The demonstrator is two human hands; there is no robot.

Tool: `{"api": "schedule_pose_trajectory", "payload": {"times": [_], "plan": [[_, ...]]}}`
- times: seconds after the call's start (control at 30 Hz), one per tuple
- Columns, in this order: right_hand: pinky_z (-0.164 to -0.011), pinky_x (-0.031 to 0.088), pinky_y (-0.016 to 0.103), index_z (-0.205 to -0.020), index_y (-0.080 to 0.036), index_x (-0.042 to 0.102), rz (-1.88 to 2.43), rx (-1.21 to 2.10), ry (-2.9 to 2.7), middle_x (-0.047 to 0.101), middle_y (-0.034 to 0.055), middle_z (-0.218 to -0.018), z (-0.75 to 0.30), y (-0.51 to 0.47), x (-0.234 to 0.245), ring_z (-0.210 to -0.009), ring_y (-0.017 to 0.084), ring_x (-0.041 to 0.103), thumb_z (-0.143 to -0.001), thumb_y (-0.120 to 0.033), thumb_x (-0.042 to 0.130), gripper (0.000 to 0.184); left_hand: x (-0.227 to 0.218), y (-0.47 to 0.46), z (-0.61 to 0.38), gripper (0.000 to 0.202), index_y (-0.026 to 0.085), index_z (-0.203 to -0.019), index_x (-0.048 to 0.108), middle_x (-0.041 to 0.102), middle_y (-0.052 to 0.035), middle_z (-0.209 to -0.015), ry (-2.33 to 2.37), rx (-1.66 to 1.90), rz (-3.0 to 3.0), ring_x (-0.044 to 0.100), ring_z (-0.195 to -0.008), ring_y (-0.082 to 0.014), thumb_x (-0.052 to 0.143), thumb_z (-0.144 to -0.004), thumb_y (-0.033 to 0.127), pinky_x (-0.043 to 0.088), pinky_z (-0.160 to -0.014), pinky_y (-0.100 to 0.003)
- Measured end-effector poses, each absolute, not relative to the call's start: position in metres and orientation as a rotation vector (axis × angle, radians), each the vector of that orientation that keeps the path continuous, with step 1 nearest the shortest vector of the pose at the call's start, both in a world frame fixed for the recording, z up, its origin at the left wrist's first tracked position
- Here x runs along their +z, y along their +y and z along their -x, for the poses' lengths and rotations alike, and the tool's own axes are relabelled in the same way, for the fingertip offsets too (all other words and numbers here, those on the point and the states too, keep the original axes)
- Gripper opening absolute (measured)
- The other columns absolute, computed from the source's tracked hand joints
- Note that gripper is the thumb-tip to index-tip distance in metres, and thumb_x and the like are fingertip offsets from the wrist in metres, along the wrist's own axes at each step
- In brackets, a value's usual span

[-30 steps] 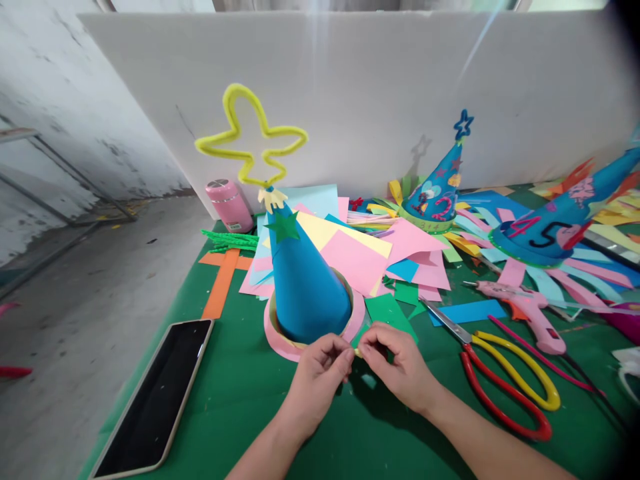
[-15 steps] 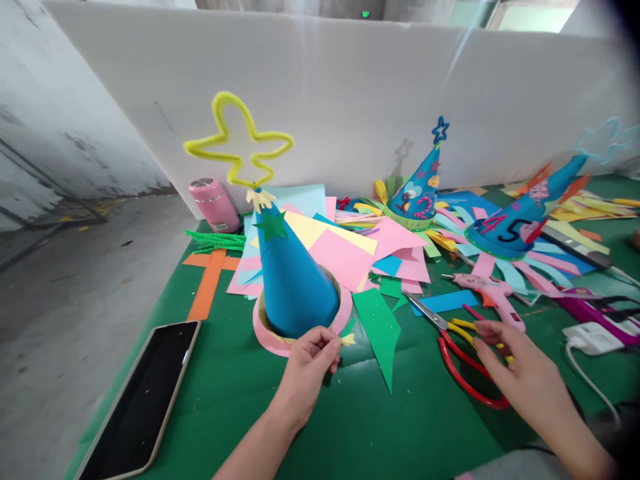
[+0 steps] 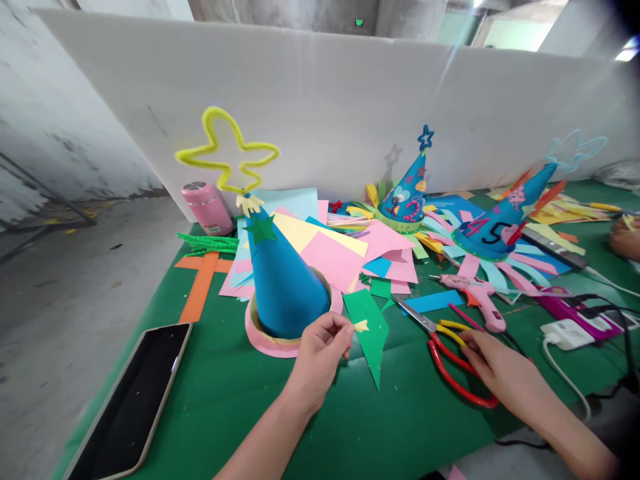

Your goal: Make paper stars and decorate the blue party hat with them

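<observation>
My left hand pinches a small pale yellow paper piece between thumb and fingertips, just in front of a blue paper cone hat. The hat has a pink brim, a green star and a yellow pipe-cleaner star on top. Under the yellow piece lies a pointed green paper offcut. To the right, my right hand has its fingers closed over the yellow part of the handles of scissors with a large red loop. The scissors lie on the table, blades pointing away to the left; some fingers are hidden.
A phone lies at the left edge. Behind are coloured paper sheets, a pink bottle and two decorated hats. A pink glue gun, power strip and cables occupy the right. Another person's hand shows far right.
My left hand has moved slightly right, bringing the yellow paper piece away from the hat brim over the green offcut. My right hand has come down onto the scissors' handles. The view has shifted slightly.
</observation>
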State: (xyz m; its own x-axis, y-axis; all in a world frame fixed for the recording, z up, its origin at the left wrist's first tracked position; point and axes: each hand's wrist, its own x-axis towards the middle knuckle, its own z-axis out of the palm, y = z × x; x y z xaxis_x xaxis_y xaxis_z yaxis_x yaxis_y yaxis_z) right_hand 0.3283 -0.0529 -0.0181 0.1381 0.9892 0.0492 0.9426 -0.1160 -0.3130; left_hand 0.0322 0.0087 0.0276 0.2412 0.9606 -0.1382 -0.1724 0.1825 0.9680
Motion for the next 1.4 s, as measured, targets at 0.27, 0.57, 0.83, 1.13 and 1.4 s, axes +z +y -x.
{"api": "schedule_pose_trajectory", "payload": {"times": [0.27,0.57,0.83,1.13,1.4], "plan": [[-0.077,0.051,0.039,-0.096,-0.022,0.063,1.889,0.813,-1.069,0.062,0.0116,-0.111,-0.314,-0.083,0.004,-0.097,0.031,0.059,-0.069,-0.043,0.054,0.036,0.017,0.006,-0.025,0.019,0.016,-0.063,0.052,0.045,0.0041,-0.053,0.933,0.972,-1.016,0.039,-0.049,-0.0081,0.059,-0.073,0.031,0.032,-0.048,-0.021],[-0.052,0.044,0.025,-0.106,-0.023,0.054,1.182,1.561,-0.91,0.056,0.0057,-0.09,-0.195,-0.045,0.042,-0.061,0.013,0.05,-0.061,-0.038,0.068,0.05,0.019,0.0,-0.018,0.019,0.017,-0.062,0.051,0.045,0.0032,-0.055,0.903,0.898,-1.052,0.04,-0.052,-0.0092,0.058,-0.074,0.03,0.032,-0.051,-0.021],[-0.039,0.034,0.019,-0.091,-0.02,0.046,1.267,1.41,-0.943,0.052,-0.0021,-0.068,-0.158,-0.027,0.03,-0.047,0.007,0.044,-0.069,-0.038,0.063,0.034,0.02,0.002,-0.018,0.018,0.016,-0.058,0.052,0.045,0.0036,-0.052,0.899,0.881,-1.044,0.04,-0.05,-0.0092,0.061,-0.069,0.028,0.031,-0.049,-0.021],[-0.049,0.045,0.023,-0.086,-0.021,0.046,1.344,1.237,-0.866,0.052,-0.0032,-0.065,-0.148,-0.021,0.026,-0.053,0.011,0.053,-0.062,-0.031,0.068,0.033,0.013,0.003,-0.019,0.017,0.015,-0.062,0.057,0.049,0.0025,-0.052,0.939,1.008,-0.909,0.042,-0.051,-0.0089,0.059,-0.074,0.027,0.032,-0.05,-0.021],[-0.042,0.04,0.023,-0.088,-0.021,0.047,1.341,1.187,-0.869,0.053,-0.0036,-0.063,-0.148,-0.022,0.021,-0.047,0.011,0.051,-0.066,-0.027,0.065,0.029,0.013,0.001,-0.021,0.02,0.014,-0.061,0.055,0.051,0.0018,-0.053,0.91,0.95,-0.919,0.044,-0.051,-0.0093,0.063,-0.071,0.03,0.035,-0.05,-0.021]]}}
